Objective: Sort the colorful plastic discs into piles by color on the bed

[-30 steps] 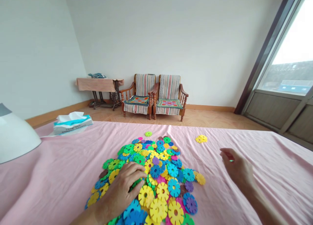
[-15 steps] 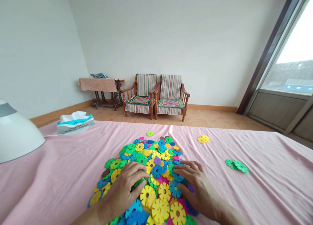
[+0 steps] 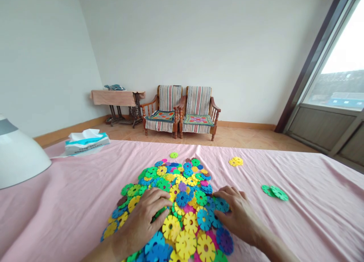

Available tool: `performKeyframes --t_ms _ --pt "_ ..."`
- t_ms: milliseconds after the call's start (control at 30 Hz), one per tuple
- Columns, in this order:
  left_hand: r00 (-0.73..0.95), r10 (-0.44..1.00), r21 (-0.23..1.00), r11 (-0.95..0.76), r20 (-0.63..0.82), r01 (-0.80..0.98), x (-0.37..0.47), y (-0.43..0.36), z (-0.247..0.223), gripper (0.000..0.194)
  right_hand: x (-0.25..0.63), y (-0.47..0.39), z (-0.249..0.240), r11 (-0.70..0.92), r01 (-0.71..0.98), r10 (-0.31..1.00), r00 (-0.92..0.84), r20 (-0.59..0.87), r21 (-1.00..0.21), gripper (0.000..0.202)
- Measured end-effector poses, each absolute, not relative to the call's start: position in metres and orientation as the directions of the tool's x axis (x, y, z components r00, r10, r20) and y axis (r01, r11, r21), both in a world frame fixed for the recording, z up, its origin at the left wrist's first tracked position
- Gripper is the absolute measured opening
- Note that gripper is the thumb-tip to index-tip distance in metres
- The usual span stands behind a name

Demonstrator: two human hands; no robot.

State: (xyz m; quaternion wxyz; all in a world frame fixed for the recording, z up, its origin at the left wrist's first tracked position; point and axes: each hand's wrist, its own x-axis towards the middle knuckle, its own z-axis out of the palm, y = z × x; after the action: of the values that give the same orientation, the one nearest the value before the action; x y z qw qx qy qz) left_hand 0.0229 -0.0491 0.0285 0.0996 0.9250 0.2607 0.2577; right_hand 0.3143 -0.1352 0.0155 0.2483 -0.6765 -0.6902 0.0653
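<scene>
A heap of colourful notched plastic discs [image 3: 185, 245], in yellow, green, blue, pink and purple, is spread in front of me. My left hand [image 3: 149, 212] rests on the left part of the heap, fingers loosely bent and thumb apart, with no disc visibly gripped. At the heap's right edge is my right hand [image 3: 234, 211], its thumb and fingers closed about a blue disc [image 3: 221, 204]. Its palm side is hidden. A dark blue-purple disc [image 3: 224, 240] lies just below that hand.
Right of the heap lie two green discs [image 3: 279, 193] and a small group of yellow discs [image 3: 236, 162]. One lime disc [image 3: 173, 155] sits beyond it. A tissue pack [image 3: 87, 142] and a white rounded object [image 3: 21, 159] stand left on the pink cloth [image 3: 71, 201].
My right hand has shifted right, from over the heap to its edge, with a blue disc between thumb and fingers. My left hand has hardly moved.
</scene>
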Motion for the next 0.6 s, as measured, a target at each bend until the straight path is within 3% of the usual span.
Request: performKeyframes --t_ms 600 --pt "0.729 0.536 0.331 -0.842 0.425 0.426 0.0238 -0.0481 0.028 0.018 0.3146 -0.1397 0.0218 0.016 0.88 0.989 0.055 0.135 -0.474 0.017"
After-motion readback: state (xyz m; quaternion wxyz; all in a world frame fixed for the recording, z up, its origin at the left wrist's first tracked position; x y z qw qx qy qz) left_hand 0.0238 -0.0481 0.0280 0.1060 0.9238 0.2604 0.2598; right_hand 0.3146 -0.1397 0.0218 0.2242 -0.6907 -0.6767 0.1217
